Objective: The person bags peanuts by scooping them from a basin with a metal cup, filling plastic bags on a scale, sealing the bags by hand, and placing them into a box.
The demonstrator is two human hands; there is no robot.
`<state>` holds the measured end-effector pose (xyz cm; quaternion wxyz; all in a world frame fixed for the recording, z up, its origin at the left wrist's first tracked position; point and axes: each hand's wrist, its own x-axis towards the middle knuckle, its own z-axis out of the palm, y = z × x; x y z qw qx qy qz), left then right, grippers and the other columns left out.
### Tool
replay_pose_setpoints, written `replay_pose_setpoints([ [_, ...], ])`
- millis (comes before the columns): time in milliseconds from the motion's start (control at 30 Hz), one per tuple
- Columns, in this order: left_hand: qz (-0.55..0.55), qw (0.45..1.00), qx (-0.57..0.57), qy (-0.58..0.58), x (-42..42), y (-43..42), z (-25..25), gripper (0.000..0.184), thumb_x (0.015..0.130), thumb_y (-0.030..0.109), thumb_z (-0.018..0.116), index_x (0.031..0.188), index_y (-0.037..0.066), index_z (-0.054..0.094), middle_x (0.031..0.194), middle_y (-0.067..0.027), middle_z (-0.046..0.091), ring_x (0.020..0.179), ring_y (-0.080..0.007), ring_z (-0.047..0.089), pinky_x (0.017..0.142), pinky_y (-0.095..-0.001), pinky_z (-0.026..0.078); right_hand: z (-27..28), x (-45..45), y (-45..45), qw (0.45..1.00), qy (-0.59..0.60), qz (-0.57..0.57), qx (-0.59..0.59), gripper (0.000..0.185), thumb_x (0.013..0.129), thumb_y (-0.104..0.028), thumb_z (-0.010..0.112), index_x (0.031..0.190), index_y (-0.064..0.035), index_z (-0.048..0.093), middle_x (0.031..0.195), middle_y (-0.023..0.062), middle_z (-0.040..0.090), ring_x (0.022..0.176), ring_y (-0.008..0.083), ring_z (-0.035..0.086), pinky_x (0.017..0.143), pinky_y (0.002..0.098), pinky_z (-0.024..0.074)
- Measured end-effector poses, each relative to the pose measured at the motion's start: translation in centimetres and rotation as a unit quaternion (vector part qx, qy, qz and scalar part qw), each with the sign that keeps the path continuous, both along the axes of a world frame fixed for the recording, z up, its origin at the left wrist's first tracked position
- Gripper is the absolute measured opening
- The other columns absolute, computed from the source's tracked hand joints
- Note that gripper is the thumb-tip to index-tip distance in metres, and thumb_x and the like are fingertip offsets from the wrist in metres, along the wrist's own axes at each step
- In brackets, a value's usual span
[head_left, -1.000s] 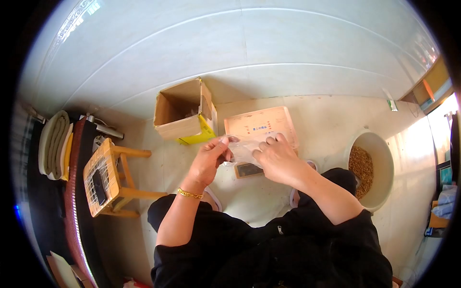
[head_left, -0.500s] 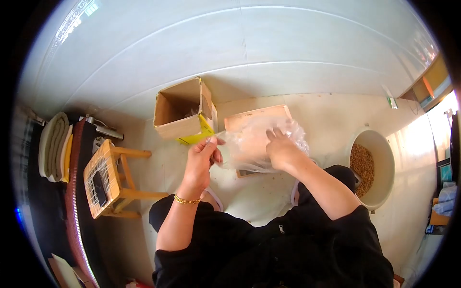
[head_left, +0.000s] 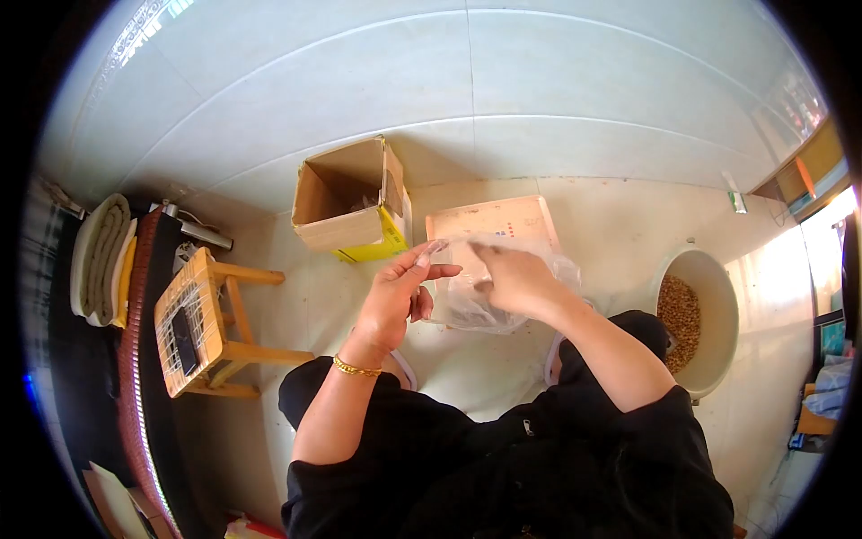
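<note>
Plastic bag (head_left: 469,304) spans both hands, over the tan board (head_left: 489,216) on the floor (head_left: 611,234). The left hand (head_left: 395,292) pinches its edge — the right hand (head_left: 521,280) blurs against it, so I cannot tell that grip.

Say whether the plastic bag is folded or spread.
Loosely spread: the plastic bag fans out wide around the right hand, its film wrinkled.

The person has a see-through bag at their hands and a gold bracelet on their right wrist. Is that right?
Not quite: the gold bracelet is on the left wrist, not the right, as the head view shows. The see-through bag is at the left hand and right hand, just as you said.
</note>
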<state>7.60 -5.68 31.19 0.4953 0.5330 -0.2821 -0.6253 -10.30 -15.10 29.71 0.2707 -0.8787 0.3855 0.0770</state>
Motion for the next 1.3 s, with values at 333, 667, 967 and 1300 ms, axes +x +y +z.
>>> replay_pose_setpoints([
  [333,0.049,0.997,0.000,-0.061,-0.6,-1.2,-1.2,0.032,0.095,0.025,0.044,0.119,0.006,0.055,0.101,-0.0098,0.064,0.044,-0.0045,0.041,0.041,-0.0168,0.028,11.8,-10.2,-4.4,0.879,-0.448,-0.085,0.135,0.032,0.090,-0.020,0.057,0.117,-0.0034,0.058,0.098,0.0043,0.065,0.087,0.0117,0.061,0.079,0.0260,0.0485],
  [667,0.039,0.995,0.008,-0.086,-1.0,-1.4,-1.6,0.032,0.096,0.025,0.042,0.116,0.002,0.054,0.100,-0.0079,0.065,0.047,-0.0055,0.046,0.041,-0.0176,0.032,-6.1,-36.8,-2.4,0.929,0.063,-0.351,-0.104,0.018,0.074,-0.015,0.062,0.086,-0.0015,0.065,0.079,0.0219,0.062,0.075,0.0337,0.062,0.069,0.0427,0.0483],
  [967,0.007,0.992,0.044,-0.119,-1.9,-3.2,-2.8,0.031,0.095,0.027,0.045,0.114,0.004,0.055,0.102,-0.0080,0.064,0.050,-0.0056,0.046,0.043,-0.0167,0.033,-18.0,-37.7,-0.5,0.902,0.168,-0.397,-0.012,0.036,0.074,-0.025,0.066,0.098,0.0030,0.063,0.099,0.0212,0.064,0.091,0.0342,0.062,0.081,0.0421,0.0489],
  [1300,-0.013,0.994,0.028,-0.107,-3.2,-4.4,-2.5,0.033,0.096,0.027,0.045,0.114,0.001,0.054,0.103,-0.0082,0.063,0.050,-0.0061,0.046,0.044,-0.0166,0.034,-20.2,-37.7,-1.4,0.878,0.230,-0.412,0.079,0.045,0.072,-0.037,0.063,0.091,0.0031,0.067,0.090,0.0237,0.065,0.087,0.0329,0.065,0.074,0.0434,0.0512],
])
